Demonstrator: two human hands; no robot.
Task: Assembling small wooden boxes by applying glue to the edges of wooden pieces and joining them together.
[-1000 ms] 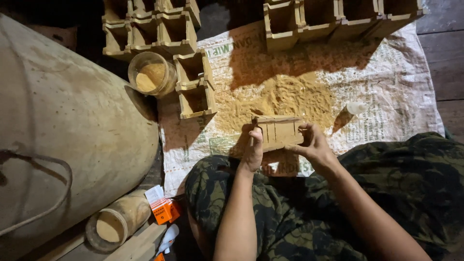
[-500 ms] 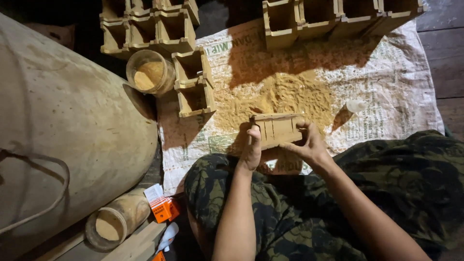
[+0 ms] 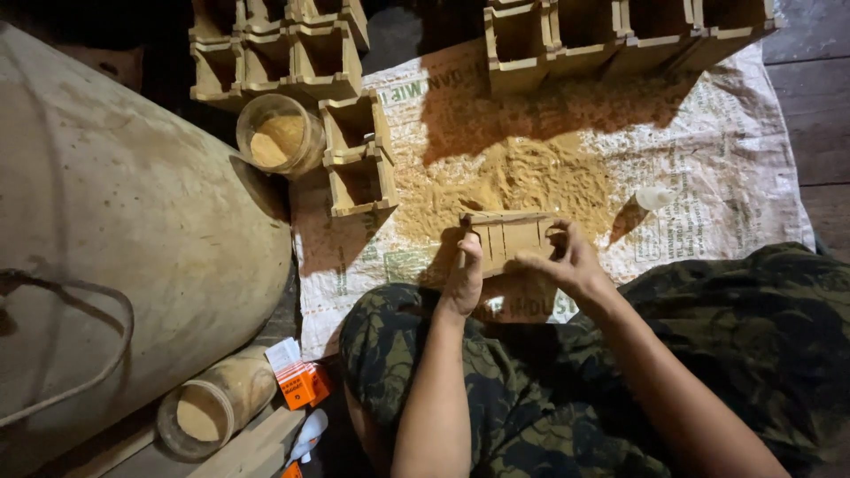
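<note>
A small wooden box (image 3: 512, 237) is held between both hands over a white woven sack (image 3: 708, 177) that is spread on the floor. The left hand (image 3: 464, 281) is closed on the left end of the box, with the thumb laid against its near side. The right hand (image 3: 571, 264) is closed on the right end, the fingers curled over the edge; how tightly it is gripped cannot be told. The box is kept just above the knees, at the near edge of a heap of sawdust (image 3: 513, 181) that is scattered on the middle of the sack.

To the left of the heap, two open wooden boxes (image 3: 359, 155) are stood one behind the other. Beside them, farther left, a glass jar (image 3: 279, 134) with yellowish powder inside is seen. More open boxes are lined in a row (image 3: 620, 31) along the far edge of the sack, and another group (image 3: 274, 44) is placed at the far left.

A large pale drum (image 3: 115, 239) is laid on the left side of the scene. Near its lower end, a second jar (image 3: 212, 405) is laid on its side, and a small orange packet (image 3: 303, 382) is found just beside it. The legs are covered by camouflage trousers (image 3: 549, 389).
</note>
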